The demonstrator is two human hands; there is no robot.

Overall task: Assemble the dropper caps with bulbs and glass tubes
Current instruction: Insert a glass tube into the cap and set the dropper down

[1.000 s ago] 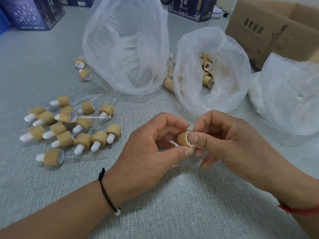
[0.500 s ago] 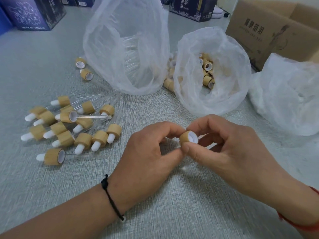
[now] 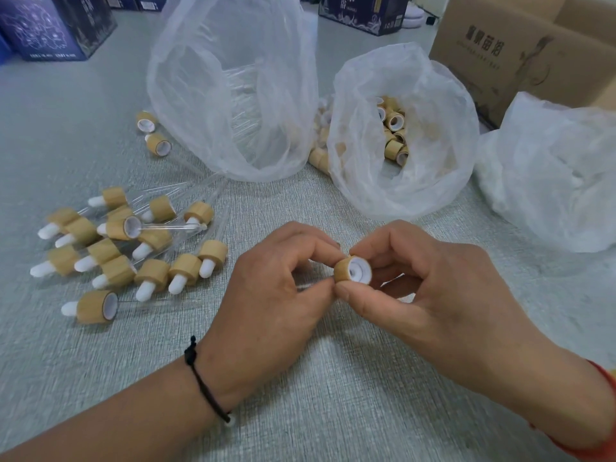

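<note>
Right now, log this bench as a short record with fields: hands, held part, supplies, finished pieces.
left hand: fingers curled at the cap's closed end; what they hold is hidden
right hand: pinches the cap
cap: wood-coloured, white inside facing the camera
cap bag: open, loose caps inside
tube bag: open, clear glass tubes inside
finished droppers: pile on the table, left of the hands

Three white plastic bags (image 3: 233,95) across the upper frame; two loose caps (image 3: 151,131) upper left; about fourteen assembled droppers (image 3: 133,248) at left; one cap (image 3: 351,270) between two hands (image 3: 276,295); one cardboard box (image 3: 520,51) upper right.
</note>
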